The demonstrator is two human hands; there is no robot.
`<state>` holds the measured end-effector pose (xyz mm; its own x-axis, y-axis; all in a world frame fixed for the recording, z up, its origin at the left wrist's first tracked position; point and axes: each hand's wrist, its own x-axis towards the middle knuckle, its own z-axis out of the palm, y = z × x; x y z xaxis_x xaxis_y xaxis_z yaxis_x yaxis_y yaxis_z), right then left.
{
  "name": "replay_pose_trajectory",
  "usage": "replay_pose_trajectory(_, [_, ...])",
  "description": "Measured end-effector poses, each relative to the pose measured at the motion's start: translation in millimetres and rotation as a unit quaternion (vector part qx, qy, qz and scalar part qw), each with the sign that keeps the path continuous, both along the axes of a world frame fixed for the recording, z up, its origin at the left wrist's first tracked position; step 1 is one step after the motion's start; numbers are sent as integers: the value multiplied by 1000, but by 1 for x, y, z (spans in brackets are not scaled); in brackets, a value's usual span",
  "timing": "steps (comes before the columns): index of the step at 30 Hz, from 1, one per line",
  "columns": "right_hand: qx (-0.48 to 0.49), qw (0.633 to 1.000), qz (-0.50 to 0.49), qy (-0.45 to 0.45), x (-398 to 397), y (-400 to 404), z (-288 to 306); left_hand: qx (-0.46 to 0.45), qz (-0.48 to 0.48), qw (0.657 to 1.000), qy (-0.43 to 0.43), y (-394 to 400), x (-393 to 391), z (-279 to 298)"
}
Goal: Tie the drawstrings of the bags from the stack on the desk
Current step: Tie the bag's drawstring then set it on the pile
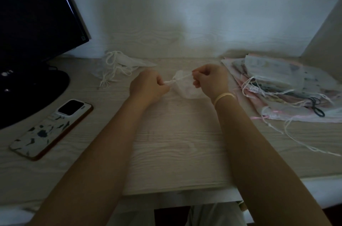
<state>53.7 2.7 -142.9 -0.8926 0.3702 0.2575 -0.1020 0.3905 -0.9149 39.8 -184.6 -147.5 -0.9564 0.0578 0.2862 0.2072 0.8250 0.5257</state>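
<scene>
A small sheer white bag (187,89) lies on the desk between my hands. My left hand (148,85) pinches one end of its white drawstring (180,78) at the bag's left side. My right hand (210,79) pinches the other end above the bag, fingers curled. The string runs taut between them. A stack of sheer printed bags (281,85) with loose strings lies at the right. Behind my left hand lies a pile of white bags (122,65) with knotted cords.
A dark monitor (35,14) on a round base (27,94) fills the left. A phone (51,128) in a patterned case lies face down at the front left. Thin loose strings (314,144) trail from the stack toward the desk's front edge (175,190).
</scene>
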Motion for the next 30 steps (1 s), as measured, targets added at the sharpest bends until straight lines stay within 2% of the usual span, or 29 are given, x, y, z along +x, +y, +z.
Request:
replay_pose_trajectory(3, [60, 998, 35, 13, 3, 2, 2, -19, 10, 1000, 9, -3, -1, -3])
replay_pose_trajectory(5, [122, 989, 79, -14, 6, 4, 7, 17, 4, 1000, 17, -4, -2, -4])
replay_pose_trajectory(7, [234, 961, 126, -79, 8, 0, 9, 75, -7, 997, 25, -2, -2, -2])
replay_pose_trajectory(9, [367, 909, 145, -132, 7, -15, 9, 125, -18, 992, 29, 0, -4, 4])
replay_pose_trajectory(10, [405, 894, 131, -138, 7, -19, 4, 152, -26, 988, 27, 3, -3, 3])
replay_pose_trajectory(11, [415, 894, 109, -125, 4, -26, 7, 180, -32, 983, 26, 2, -7, 7])
replay_pose_trajectory(13, [341, 934, 71, -85, -2, -41, 13, 218, -37, 975, 29, -5, -12, 13])
replay_pose_trajectory(15, [186, 980, 57, -43, -9, -56, 19, 216, -44, 974, 47, -12, -16, 18])
replay_pose_trajectory(18, [68, 995, 40, 53, -27, -87, 31, 196, -28, 975, 103, -35, -19, 35])
replay_pose_trajectory(21, [125, 986, 60, 97, -51, -125, 41, 140, 3, 980, 141, -72, -20, 44])
replay_pose_trajectory(24, [210, 971, 116, 12, -67, -152, 43, 68, 30, 991, 113, -101, -27, 39])
replay_pose_trajectory(27, [226, 964, 129, -57, -72, -164, 42, 21, 42, 998, 40, -121, -32, 36])
replay_pose_trajectory(30, [221, 969, 100, -55, -67, -159, 47, 8, 59, 995, 75, -120, -24, 40])
